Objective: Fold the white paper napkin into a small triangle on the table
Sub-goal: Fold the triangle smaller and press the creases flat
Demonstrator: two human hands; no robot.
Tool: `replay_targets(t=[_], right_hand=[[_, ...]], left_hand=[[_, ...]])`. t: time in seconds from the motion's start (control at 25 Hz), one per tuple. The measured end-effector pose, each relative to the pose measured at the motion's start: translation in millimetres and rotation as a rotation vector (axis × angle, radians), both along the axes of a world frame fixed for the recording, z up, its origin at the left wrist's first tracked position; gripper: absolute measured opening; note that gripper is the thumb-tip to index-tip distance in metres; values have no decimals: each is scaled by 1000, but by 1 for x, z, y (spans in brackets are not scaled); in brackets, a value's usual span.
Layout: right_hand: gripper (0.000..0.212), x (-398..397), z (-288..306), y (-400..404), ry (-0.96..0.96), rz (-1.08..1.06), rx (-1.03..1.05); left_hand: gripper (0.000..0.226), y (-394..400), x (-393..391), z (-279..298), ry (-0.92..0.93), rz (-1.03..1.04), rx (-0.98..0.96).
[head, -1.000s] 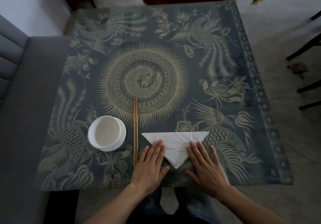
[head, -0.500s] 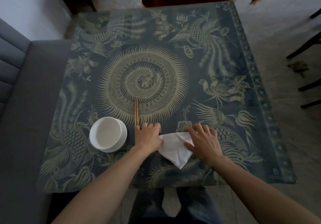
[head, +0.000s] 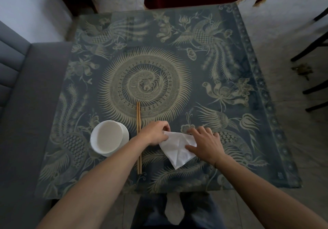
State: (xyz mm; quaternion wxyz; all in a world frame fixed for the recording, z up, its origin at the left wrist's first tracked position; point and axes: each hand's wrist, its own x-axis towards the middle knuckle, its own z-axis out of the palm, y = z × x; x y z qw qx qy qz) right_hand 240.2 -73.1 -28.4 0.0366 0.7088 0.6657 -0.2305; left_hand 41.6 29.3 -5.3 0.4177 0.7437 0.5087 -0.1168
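Note:
The white paper napkin (head: 178,148) lies near the front of the table (head: 230,60), folded into a triangle with its point toward me. My left hand (head: 156,133) pinches the napkin's upper left corner, fingers curled over it. My right hand (head: 204,144) covers the napkin's right side, fingers spread and pressing down on the paper. The napkin's two upper corners are hidden under my hands.
A pair of wooden chopsticks (head: 138,136) lies lengthwise just left of my left hand. A white bowl on a small saucer (head: 109,138) stands further left. A grey sofa (head: 21,104) borders the table's left side; dark chair legs (head: 312,51) stand at the right.
Both hands moved from the napkin's lower edges up to its top corners. The wide triangle now looks narrower, with its left corner gathered in my left hand.

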Motion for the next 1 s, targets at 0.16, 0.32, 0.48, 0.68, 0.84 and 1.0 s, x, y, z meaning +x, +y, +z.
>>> replay_targets(t=[0.16,0.32,0.48,0.68,0.84,1.0], right_hand=[[43,2,-1,2,0,-41,12],[51,1,-1,1,52,-60,-11],[39,1,-2,-4,73,-137,-28],[40,1,-1,-16,90,-187,37],[43,5,0,-40,-27,17,170],[39,-2,0,-52,-46,176,132]], left_hand=[[11,1,6,2,-39,-39,85],[12,1,11,1,-81,-36,159],[24,0,6,-4,-118,112,129],[21,-5,-6,-14,-142,240,17],[12,-2,3,-5,-264,372,95],[19,2,16,9,-275,286,332]])
